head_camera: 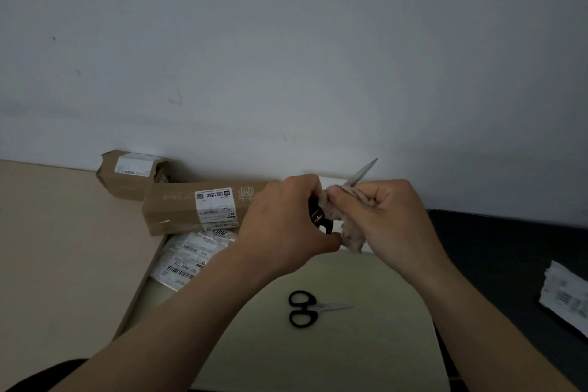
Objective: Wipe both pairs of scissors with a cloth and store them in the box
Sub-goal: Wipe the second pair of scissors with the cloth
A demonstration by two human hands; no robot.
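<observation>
- A beige desk [63, 248] is running along a grey wall, with a pale panel [350, 344] lying on it directly in front of the person.
- A long cardboard box [178, 210] is lying closed across the desk's back. A smaller cardboard box [127, 181] is sitting just behind it against the wall. I cannot tell which one is meant for storage.
- The left hand [283, 219] is curling tightly round the black handles of the held scissors [362, 173], raised above the panel.
- The right hand [388, 213] is closing round a cloth [350, 232], pinching it over the blades near the pivot.
- The cloth is looking soft, fuzzy and limp, bunching easily. It is probably cushioning the fingers from the edges.
- The held scissors' steel tip is poking out up and to the right, beyond the cloth. The blades are likely stiff, smooth, slippery and sharp, so the plastic handles are the safe place to grip. The tool is probably light.
- The second scissors [305, 309] are lying closed and flat on the panel below both hands, untouched. Their black loops are pointing left and their short blades right, so the loops are offering the easiest grip.
</observation>
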